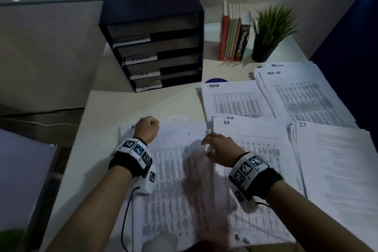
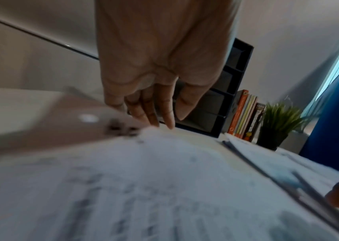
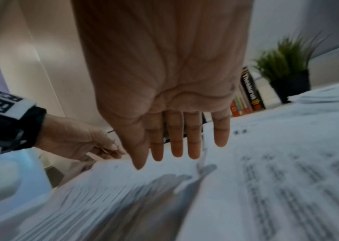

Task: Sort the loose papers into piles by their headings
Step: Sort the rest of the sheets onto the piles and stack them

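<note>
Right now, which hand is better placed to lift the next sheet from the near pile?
Probably the right hand. It hovers open over the near pile's right edge, fingers spread, nothing held. The left hand rests curled at the pile's top left corner, seemingly steadying it.

Head looks down; wrists skim shared papers (image 1: 176,170).

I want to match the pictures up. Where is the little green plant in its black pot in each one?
Head view: the potted plant stands at the top right, right of the row of books.
Left wrist view: the plant is at the right, mid-height, again right of the books.
Right wrist view: it sits at the upper right.
Shared landmark: the books beside it.
</note>
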A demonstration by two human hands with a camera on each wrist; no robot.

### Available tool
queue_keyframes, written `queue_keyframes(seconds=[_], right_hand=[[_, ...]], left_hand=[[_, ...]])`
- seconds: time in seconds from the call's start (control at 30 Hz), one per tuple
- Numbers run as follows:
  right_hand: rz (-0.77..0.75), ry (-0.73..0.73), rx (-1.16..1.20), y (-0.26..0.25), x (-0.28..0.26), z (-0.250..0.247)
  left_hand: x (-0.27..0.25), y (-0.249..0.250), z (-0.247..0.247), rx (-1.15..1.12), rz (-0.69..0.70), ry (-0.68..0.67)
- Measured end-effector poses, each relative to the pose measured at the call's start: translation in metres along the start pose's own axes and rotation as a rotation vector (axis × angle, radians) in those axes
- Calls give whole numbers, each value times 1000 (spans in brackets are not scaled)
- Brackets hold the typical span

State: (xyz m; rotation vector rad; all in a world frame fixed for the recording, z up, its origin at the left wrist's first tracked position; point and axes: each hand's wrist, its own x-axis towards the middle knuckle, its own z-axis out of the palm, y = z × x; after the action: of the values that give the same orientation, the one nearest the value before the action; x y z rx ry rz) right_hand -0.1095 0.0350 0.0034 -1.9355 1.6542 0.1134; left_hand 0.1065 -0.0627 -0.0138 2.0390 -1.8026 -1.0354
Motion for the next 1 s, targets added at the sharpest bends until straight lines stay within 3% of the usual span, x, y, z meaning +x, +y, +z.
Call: queue_keyframes(seconds=[0.1, 0.17, 0.33, 0.47, 0.53, 0.67, 0.8, 0.93, 1.0], right_hand=[[-11, -67, 0, -36, 5, 27], [7, -83, -19, -54, 6, 43], [107, 83, -35, -80, 9, 63], [45, 207, -127, -98, 19, 65], [27, 206, -220, -105, 27, 65], [62, 124, -302, -114, 42, 60], [65, 116, -278, -115, 47, 59], [58, 154, -275, -114, 41, 61], [-16, 194, -327, -112, 40, 66]], left_hand=[[-3, -45, -13, 131, -13, -102], [-11, -60, -17, 140, 71, -148], [-39, -73, -23, 98, 326, -153], [-50, -79, -31, 24, 426, -238], [-48, -82, -37, -90, 380, -294], [-36, -97, -45, -440, 122, -452], [-29, -107, -45, -561, -80, -451], [-23, -110, -40, -547, -91, -452], [-20, -110, -39, -495, -46, -428]])
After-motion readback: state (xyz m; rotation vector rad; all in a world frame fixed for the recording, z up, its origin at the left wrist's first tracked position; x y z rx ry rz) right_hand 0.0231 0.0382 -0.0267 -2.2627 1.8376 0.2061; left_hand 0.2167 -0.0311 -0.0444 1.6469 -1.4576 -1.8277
